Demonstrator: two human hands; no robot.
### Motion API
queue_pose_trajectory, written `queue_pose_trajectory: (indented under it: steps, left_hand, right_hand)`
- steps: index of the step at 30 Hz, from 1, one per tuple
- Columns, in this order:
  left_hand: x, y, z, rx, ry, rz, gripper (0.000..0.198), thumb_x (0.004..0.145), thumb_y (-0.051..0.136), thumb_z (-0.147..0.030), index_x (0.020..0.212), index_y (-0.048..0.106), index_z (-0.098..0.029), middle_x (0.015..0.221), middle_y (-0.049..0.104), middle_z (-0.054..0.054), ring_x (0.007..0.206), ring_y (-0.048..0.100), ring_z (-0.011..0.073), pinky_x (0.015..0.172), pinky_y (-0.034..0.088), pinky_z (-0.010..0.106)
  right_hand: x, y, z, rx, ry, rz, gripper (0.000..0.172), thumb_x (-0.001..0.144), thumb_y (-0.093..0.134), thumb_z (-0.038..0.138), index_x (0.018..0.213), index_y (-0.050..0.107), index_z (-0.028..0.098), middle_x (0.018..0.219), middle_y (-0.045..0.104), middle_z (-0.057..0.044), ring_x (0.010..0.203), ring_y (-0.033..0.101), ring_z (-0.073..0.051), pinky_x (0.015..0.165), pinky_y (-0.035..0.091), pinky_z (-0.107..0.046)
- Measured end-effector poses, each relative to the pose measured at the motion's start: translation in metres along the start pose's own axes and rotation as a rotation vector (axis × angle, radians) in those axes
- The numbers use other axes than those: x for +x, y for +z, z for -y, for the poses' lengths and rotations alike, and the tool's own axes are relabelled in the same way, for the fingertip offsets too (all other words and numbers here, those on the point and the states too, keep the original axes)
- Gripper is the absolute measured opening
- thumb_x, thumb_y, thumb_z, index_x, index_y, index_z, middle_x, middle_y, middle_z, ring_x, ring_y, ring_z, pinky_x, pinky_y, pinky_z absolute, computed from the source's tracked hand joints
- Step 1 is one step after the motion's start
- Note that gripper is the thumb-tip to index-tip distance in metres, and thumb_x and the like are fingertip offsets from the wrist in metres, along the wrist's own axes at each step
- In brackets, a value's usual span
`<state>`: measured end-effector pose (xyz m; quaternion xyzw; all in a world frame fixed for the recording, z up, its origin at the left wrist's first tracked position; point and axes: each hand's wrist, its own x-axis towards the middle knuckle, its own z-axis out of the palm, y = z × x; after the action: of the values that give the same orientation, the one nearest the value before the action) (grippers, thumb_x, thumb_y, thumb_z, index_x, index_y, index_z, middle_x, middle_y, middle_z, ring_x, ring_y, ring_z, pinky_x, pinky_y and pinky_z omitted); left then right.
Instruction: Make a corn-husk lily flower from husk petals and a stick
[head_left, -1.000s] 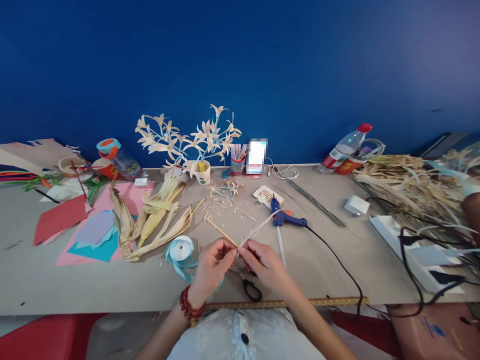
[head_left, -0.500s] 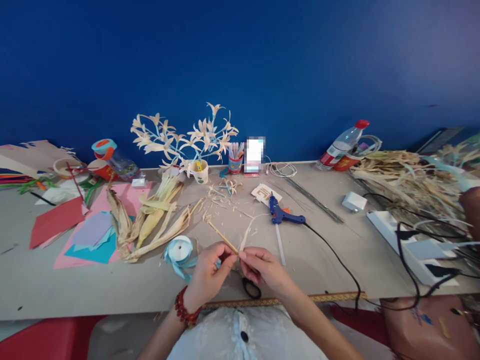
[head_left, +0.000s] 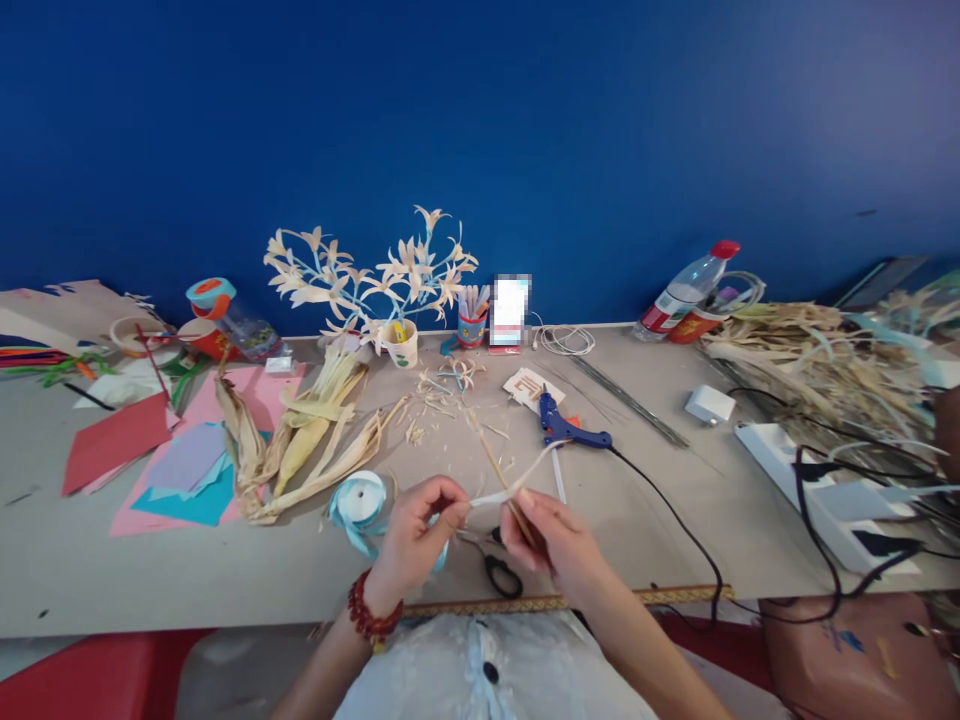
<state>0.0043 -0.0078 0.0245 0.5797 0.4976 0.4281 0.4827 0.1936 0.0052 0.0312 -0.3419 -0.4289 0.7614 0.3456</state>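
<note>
My right hand [head_left: 547, 540] is closed around the lower part of a thin tan stick [head_left: 491, 460], which slants up and to the left. A pale strip [head_left: 489, 499] crosses the stick just above those fingers, its free end trailing to the upper right; its material is hard to make out. My left hand [head_left: 424, 530] pinches the strip's left end, drawing it fairly straight. Under my hands lie scissors with black handles [head_left: 502, 577], partly hidden. By my left hand is a roll of light-blue ribbon [head_left: 360, 497]. A blue glue gun [head_left: 570, 430] rests beyond my right hand.
Corn husks [head_left: 315, 440] and coloured paper [head_left: 187, 470] lie to the left. Husk flowers stand in a paper cup [head_left: 400, 345] at the back. To the right are wires [head_left: 630, 400], a bottle [head_left: 686, 290], a power strip [head_left: 802, 490] with black cables, and a husk pile [head_left: 787, 340].
My right hand has taken the stick's lower part, where my left hand held the stick before. My left hand now pinches the strip's end, and the strip lies across the stick.
</note>
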Motion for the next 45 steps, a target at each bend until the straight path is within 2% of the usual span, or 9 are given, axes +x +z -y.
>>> queue_pose_trajectory:
  steps: [2,5,10,19,24,28,33,37,45]
  left_hand:
    - [0.0,0.001,-0.002,0.007,0.005,-0.007,0.021,0.09,0.057,-0.032,0.078,0.062,-0.016,0.067,0.059,0.0,0.061,0.053,0.0116,0.057,0.043,0.021]
    - [0.0,0.003,-0.007,0.06,0.031,-0.024,0.017,0.089,0.059,-0.029,0.079,0.065,-0.016,0.07,0.064,0.001,0.063,0.056,0.0123,0.06,0.045,0.022]
    - [-0.001,0.004,-0.011,0.062,0.053,0.0,0.012,0.088,0.058,-0.023,0.084,0.068,-0.017,0.076,0.068,0.003,0.068,0.06,0.0139,0.064,0.048,0.023]
    - [-0.003,0.003,-0.008,-0.018,0.039,0.018,0.013,0.09,0.056,-0.024,0.082,0.064,-0.017,0.074,0.064,0.002,0.067,0.057,0.0131,0.061,0.046,0.022]
    - [-0.005,0.001,-0.012,0.102,0.15,0.034,0.015,0.091,0.055,-0.022,0.079,0.062,-0.017,0.073,0.063,0.002,0.07,0.057,0.0139,0.066,0.044,0.023]
    - [-0.005,-0.002,-0.013,0.164,0.203,0.042,0.014,0.09,0.055,-0.021,0.078,0.061,-0.018,0.074,0.064,0.001,0.07,0.058,0.0144,0.068,0.042,0.024]
    - [-0.004,-0.005,-0.009,0.14,0.167,0.032,0.017,0.092,0.054,-0.025,0.077,0.059,-0.017,0.07,0.059,0.001,0.067,0.055,0.0142,0.065,0.041,0.025]
    - [-0.003,-0.006,-0.003,0.07,0.107,0.047,0.018,0.091,0.056,-0.028,0.077,0.059,-0.017,0.07,0.059,0.001,0.067,0.055,0.0139,0.065,0.042,0.024]
    - [-0.005,-0.009,0.001,-0.004,0.014,0.012,0.018,0.092,0.056,-0.03,0.08,0.06,-0.017,0.07,0.057,0.001,0.065,0.052,0.0126,0.061,0.041,0.023]
  right_hand:
    - [0.0,0.004,0.001,-0.347,-0.112,-0.077,0.048,0.092,0.048,0.058,0.069,0.058,0.017,0.054,0.047,0.003,0.048,0.039,-0.01,0.047,0.029,-0.022]
    - [0.0,0.009,0.001,-0.715,-0.186,-0.115,0.046,0.096,0.043,0.053,0.07,0.059,0.018,0.062,0.052,0.0,0.059,0.046,-0.014,0.055,0.033,-0.024]
    - [0.003,0.009,-0.002,-0.898,-0.224,-0.145,0.045,0.1,0.035,0.047,0.072,0.056,0.02,0.062,0.053,-0.001,0.057,0.045,-0.015,0.055,0.033,-0.025]
    - [0.005,0.011,-0.001,-0.813,-0.232,-0.057,0.044,0.1,0.033,0.049,0.076,0.055,0.02,0.064,0.049,0.001,0.058,0.043,-0.014,0.056,0.033,-0.024]
    - [0.006,0.008,-0.007,-0.447,-0.064,0.045,0.053,0.094,0.04,0.061,0.061,0.045,0.019,0.053,0.038,0.004,0.049,0.033,-0.01,0.047,0.025,-0.023]
    - [0.003,0.007,-0.007,-0.121,0.111,0.088,0.051,0.089,0.052,0.06,0.06,0.047,0.019,0.046,0.036,0.007,0.042,0.026,-0.007,0.042,0.017,-0.022]
    - [-0.003,0.009,0.003,0.105,0.174,0.075,0.046,0.085,0.058,0.057,0.06,0.05,0.018,0.04,0.036,0.008,0.036,0.02,-0.006,0.038,0.012,-0.022]
    - [-0.005,0.008,0.01,0.077,0.17,0.07,0.048,0.087,0.053,0.059,0.06,0.05,0.019,0.04,0.034,0.008,0.036,0.019,-0.006,0.038,0.012,-0.023]
    - [-0.002,0.007,0.01,-0.33,-0.055,-0.08,0.046,0.093,0.047,0.059,0.074,0.058,0.018,0.056,0.043,0.003,0.051,0.036,-0.011,0.047,0.027,-0.024]
